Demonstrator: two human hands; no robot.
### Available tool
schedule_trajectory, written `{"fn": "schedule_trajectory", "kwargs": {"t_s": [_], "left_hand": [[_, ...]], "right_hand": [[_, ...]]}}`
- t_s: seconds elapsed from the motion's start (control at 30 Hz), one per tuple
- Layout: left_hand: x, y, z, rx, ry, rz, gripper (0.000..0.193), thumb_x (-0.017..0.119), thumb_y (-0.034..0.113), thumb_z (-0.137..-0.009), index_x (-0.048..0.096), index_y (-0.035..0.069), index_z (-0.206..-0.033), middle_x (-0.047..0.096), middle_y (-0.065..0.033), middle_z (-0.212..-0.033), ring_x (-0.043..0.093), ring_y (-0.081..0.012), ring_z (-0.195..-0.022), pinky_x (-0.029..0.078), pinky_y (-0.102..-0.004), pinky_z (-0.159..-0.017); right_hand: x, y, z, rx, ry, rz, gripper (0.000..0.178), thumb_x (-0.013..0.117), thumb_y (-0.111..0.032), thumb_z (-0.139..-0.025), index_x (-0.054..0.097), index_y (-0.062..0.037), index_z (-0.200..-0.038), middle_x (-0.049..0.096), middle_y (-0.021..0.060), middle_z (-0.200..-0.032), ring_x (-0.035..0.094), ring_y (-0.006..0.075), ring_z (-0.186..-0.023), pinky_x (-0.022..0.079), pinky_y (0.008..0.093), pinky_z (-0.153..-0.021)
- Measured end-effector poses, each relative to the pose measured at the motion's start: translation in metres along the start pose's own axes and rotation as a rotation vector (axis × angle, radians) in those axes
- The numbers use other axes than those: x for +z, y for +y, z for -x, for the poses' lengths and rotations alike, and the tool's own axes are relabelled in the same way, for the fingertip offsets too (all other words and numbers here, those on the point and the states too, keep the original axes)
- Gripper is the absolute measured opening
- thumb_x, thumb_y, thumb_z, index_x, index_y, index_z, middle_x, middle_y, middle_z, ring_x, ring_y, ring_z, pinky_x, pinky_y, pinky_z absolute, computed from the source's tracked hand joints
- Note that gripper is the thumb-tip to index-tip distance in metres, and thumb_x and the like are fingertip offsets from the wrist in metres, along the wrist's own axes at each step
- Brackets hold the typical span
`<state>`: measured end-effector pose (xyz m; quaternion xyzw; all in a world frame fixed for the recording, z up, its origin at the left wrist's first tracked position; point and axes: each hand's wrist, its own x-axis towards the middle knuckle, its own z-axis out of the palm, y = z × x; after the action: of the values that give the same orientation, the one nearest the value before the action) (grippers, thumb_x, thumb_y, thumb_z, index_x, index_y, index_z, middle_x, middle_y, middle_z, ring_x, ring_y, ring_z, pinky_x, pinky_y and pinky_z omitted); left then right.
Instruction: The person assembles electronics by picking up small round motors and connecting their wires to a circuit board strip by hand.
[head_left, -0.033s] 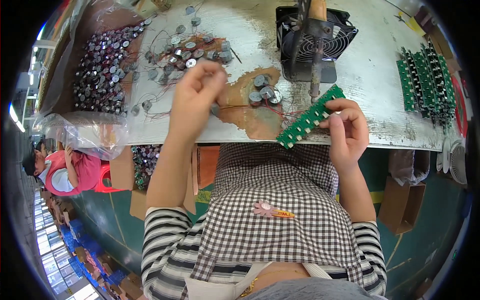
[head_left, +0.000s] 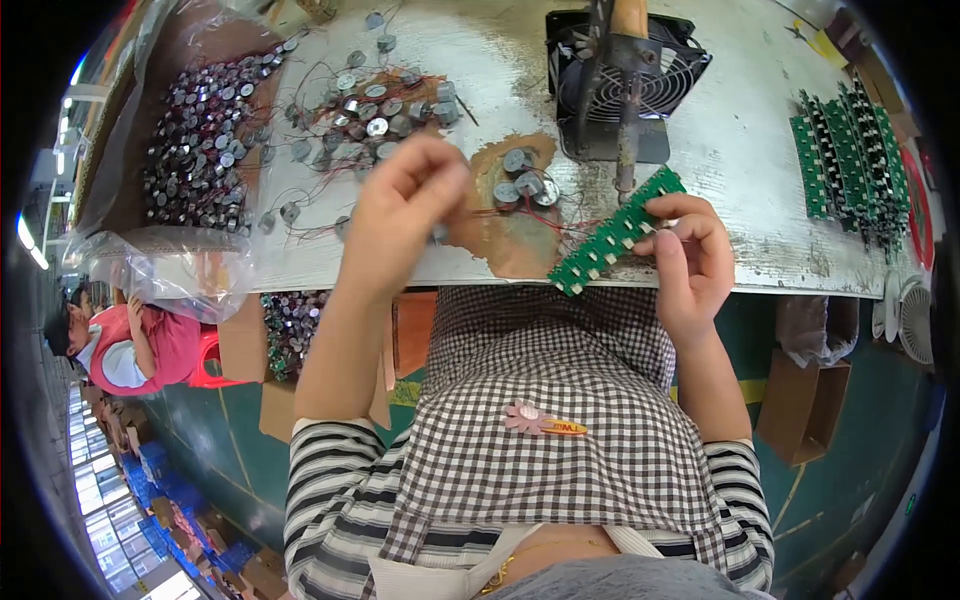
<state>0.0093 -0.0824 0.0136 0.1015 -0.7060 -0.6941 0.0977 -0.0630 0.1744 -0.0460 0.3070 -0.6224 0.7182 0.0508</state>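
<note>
One green circuit board [head_left: 612, 236] slants leftward from the right hand [head_left: 694, 262], pinched in its fingertips.

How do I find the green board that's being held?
On the white workbench, find the black fan. Below it in view, the right hand grips a green circuit board slanting up rightward. Unlike the green boards grouped at far right, it's alone and held.

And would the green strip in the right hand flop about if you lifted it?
Probably not: the green strip looks straight in the right hand. It's likely light, being slim. Its little white blocks stick up, so they might snag.
</note>
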Motion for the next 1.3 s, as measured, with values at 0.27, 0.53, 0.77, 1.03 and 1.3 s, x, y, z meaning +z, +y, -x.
{"fn": "schedule_trajectory", "kwargs": {"t_s": [0.27, 0.53, 0.77, 1.03, 1.3], "left_hand": [[0.055, -0.005, 0.021, -0.273, -0.147, 0.22, 0.013, 0.065, 0.013, -0.088, 0.06, 0.001, -0.093, 0.057, 0.0039, -0.069, 0.047, -0.0027, -0.054, 0.036, -0.0165, -0.05], [0.076, -0.024, 0.014, 0.279, -0.063, -0.24, 0.012, 0.067, 0.01, -0.085, 0.063, -0.002, -0.086, 0.058, 0.002, -0.073, 0.048, -0.0028, -0.059, 0.038, -0.0179, -0.053], [0.087, -0.011, 0.006, -0.101, -0.096, 0.041, 0.008, 0.063, 0.006, -0.084, 0.062, -0.002, -0.086, 0.063, -0.0026, -0.084, 0.051, -0.0036, -0.066, 0.039, -0.0176, -0.057], [0.091, -0.006, 0.006, -0.129, -0.073, 0.057, 0.007, 0.063, 0.006, -0.084, 0.061, -0.001, -0.085, 0.063, -0.0012, -0.076, 0.052, -0.0027, -0.06, 0.039, -0.0165, -0.052], [0.092, -0.009, 0.011, -0.081, -0.059, 0.068, 0.009, 0.063, 0.005, -0.084, 0.06, -0.003, -0.084, 0.062, -0.0023, -0.077, 0.057, -0.0041, -0.068, 0.046, -0.0187, -0.058]], "right_hand": [[0.007, -0.007, -0.009, -0.142, -0.052, 0.239, 0.008, 0.062, 0.009, -0.078, 0.057, 0.0035, -0.08, 0.06, 0.0167, -0.097, 0.058, 0.0116, -0.064, 0.048, 0.0217, -0.055], [0.006, -0.011, -0.008, -0.174, -0.049, 0.234, 0.009, 0.064, 0.008, -0.077, 0.056, 0.0043, -0.08, 0.06, 0.0179, -0.097, 0.06, 0.0125, -0.063, 0.05, 0.0227, -0.056], [0.005, -0.014, -0.014, -0.243, -0.063, 0.281, 0.01, 0.065, 0.009, -0.076, 0.056, 0.0043, -0.079, 0.06, 0.0184, -0.097, 0.06, 0.0124, -0.064, 0.05, 0.0223, -0.055], [0.006, -0.016, -0.016, -0.249, -0.06, 0.338, 0.011, 0.067, 0.008, -0.076, 0.058, 0.0036, -0.08, 0.06, 0.0149, -0.094, 0.059, 0.0125, -0.065, 0.049, 0.0219, -0.054], [0.007, -0.017, -0.012, -0.274, -0.078, 0.372, 0.012, 0.067, 0.008, -0.075, 0.058, 0.0036, -0.08, 0.059, 0.0155, -0.095, 0.06, 0.0137, -0.067, 0.051, 0.0228, -0.055]]}}
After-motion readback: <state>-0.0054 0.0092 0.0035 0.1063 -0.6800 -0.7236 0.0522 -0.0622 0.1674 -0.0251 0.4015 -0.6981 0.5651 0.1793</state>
